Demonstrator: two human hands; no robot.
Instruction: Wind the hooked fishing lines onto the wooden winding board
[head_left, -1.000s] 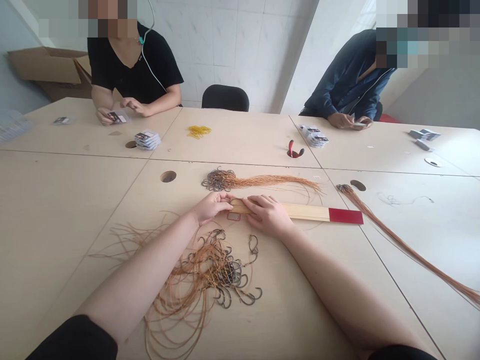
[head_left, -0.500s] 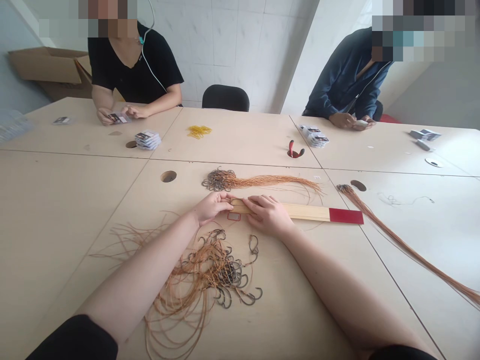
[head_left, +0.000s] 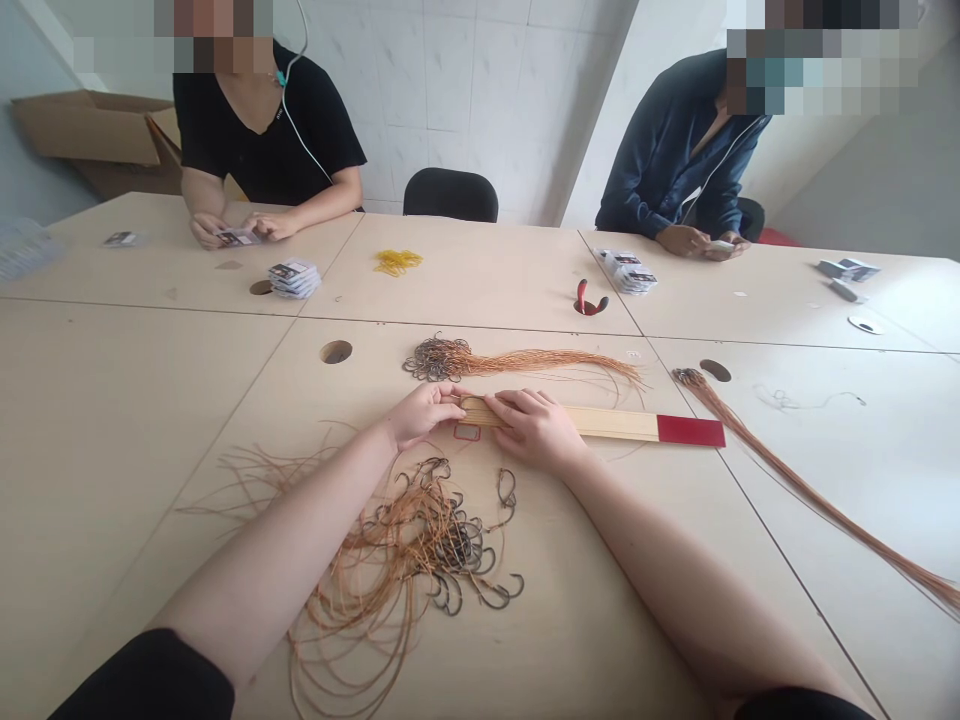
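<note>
Your left hand [head_left: 421, 416] and right hand [head_left: 536, 432], fingers together, clamp the left end of the red-tipped wooden strip [head_left: 615, 425], lying on the table [head_left: 112, 450] just beyond a tangle of snelled fishing hooks [head_left: 450, 545].

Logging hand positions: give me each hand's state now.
Left hand: curled against the end of the wooden strip; cannot tell if it grips anything.
Right hand: closed over the wooden strip, holding it.

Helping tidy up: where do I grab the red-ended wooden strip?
Pinch its red end across the long edges, coming from the right. The flat wooden strip lies with that end free; the left hand and right hand cover the other end.
</note>
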